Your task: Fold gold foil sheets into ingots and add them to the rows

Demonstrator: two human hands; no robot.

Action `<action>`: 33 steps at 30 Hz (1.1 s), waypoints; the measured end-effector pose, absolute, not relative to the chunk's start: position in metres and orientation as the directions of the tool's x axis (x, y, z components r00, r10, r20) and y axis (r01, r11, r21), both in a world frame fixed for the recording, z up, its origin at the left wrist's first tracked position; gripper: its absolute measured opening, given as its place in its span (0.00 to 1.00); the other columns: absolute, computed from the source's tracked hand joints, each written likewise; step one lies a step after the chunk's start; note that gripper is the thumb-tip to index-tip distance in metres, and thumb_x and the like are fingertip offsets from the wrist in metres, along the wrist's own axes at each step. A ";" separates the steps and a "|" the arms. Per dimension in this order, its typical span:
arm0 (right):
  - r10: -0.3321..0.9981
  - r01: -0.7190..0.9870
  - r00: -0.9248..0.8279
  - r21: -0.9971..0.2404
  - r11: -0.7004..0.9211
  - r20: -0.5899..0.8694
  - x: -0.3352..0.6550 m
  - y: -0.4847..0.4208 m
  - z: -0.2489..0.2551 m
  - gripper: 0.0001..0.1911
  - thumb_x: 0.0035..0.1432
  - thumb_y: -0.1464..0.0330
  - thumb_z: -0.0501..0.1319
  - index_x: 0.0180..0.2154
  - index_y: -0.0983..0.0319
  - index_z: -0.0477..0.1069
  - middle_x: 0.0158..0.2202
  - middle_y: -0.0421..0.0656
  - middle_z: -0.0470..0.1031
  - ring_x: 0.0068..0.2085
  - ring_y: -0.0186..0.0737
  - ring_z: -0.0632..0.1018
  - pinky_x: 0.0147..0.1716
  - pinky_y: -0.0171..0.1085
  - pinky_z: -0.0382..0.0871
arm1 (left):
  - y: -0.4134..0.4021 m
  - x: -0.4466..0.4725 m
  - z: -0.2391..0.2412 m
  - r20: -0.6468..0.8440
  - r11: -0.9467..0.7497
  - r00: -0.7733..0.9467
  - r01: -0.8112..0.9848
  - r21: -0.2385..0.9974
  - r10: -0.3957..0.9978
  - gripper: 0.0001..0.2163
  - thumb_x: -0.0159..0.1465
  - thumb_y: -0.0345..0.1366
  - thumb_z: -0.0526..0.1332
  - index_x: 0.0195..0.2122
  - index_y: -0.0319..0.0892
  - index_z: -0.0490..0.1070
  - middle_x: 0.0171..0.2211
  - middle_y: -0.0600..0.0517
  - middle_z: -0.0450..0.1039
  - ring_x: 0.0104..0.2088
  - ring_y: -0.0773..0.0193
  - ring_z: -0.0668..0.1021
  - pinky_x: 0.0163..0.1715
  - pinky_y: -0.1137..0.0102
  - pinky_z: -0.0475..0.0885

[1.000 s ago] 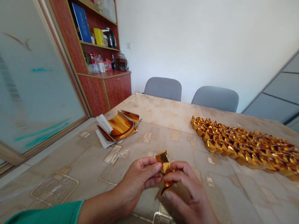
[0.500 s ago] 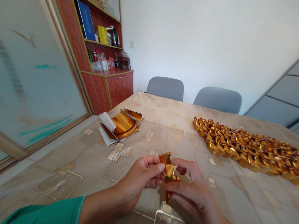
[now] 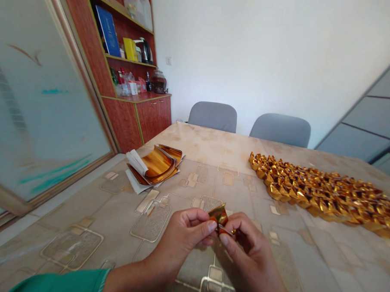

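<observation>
Left hand (image 3: 186, 234) and right hand (image 3: 247, 251) are both pinching the gold foil piece (image 3: 219, 217) at lower centre; folded gold pile (image 3: 322, 192) lying at right on bench (image 3: 81, 227)

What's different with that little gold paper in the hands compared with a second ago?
The gold foil piece has been squeezed smaller and lower: a second ago it stood tall with a tail hanging below the fingers; now only a short bit shows. Both the left hand and the right hand still pinch it, now closer together. The foil sheet stack, the rows of folded gold pieces and the table are unchanged.
</observation>
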State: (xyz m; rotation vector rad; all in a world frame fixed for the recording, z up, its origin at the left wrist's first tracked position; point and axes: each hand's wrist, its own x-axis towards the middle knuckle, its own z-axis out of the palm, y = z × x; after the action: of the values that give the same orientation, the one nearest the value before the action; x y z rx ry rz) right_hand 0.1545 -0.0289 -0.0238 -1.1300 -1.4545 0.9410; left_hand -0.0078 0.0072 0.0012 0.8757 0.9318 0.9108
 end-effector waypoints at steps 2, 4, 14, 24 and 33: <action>0.979 0.117 -0.028 -0.972 0.204 0.202 0.153 -0.029 -0.028 0.10 0.64 0.60 0.59 0.32 0.59 0.69 0.31 0.42 0.72 0.33 0.40 0.73 0.31 0.37 0.67 | 0.007 -0.008 0.000 -0.252 0.327 0.308 -0.226 0.917 0.918 0.14 0.48 0.43 0.74 0.25 0.38 0.75 0.23 0.54 0.73 0.24 0.70 0.73 0.26 0.75 0.67; 0.990 0.038 -0.022 -0.989 0.143 0.142 0.152 -0.030 -0.030 0.12 0.64 0.59 0.60 0.32 0.59 0.68 0.30 0.41 0.72 0.31 0.39 0.73 0.29 0.36 0.66 | 0.007 -0.008 -0.001 -0.228 0.294 0.310 -0.189 0.937 0.923 0.12 0.50 0.42 0.73 0.25 0.38 0.76 0.23 0.53 0.74 0.24 0.69 0.73 0.26 0.74 0.67; 0.986 0.011 0.055 -0.987 0.158 0.158 0.153 -0.030 -0.028 0.11 0.62 0.61 0.62 0.29 0.59 0.70 0.30 0.41 0.72 0.31 0.38 0.71 0.30 0.37 0.64 | 0.003 -0.005 -0.006 -0.210 0.262 0.300 -0.147 0.954 0.931 0.09 0.50 0.40 0.70 0.26 0.38 0.78 0.22 0.53 0.76 0.24 0.68 0.74 0.27 0.73 0.69; 0.973 -0.006 0.086 -0.977 0.215 0.214 0.148 -0.031 -0.022 0.11 0.58 0.63 0.66 0.27 0.59 0.69 0.26 0.38 0.69 0.27 0.35 0.68 0.26 0.34 0.62 | 0.006 -0.004 -0.002 -0.243 0.310 0.325 -0.170 0.936 0.914 0.11 0.47 0.41 0.72 0.23 0.38 0.76 0.20 0.55 0.74 0.21 0.70 0.74 0.24 0.75 0.67; 0.994 -0.056 0.062 -0.994 0.092 0.089 0.150 -0.028 -0.017 0.16 0.52 0.63 0.71 0.24 0.60 0.66 0.22 0.36 0.68 0.24 0.32 0.66 0.23 0.32 0.56 | 0.004 -0.002 -0.014 -0.333 0.442 0.381 -0.248 0.862 0.862 0.18 0.44 0.44 0.77 0.27 0.36 0.76 0.24 0.53 0.76 0.25 0.70 0.75 0.27 0.76 0.70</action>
State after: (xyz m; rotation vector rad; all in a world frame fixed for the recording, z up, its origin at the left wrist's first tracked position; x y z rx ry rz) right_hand 0.1497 -0.0277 -0.0170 -1.1278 -1.1647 1.1265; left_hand -0.0023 0.0042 -0.0139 0.8176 0.9025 0.8191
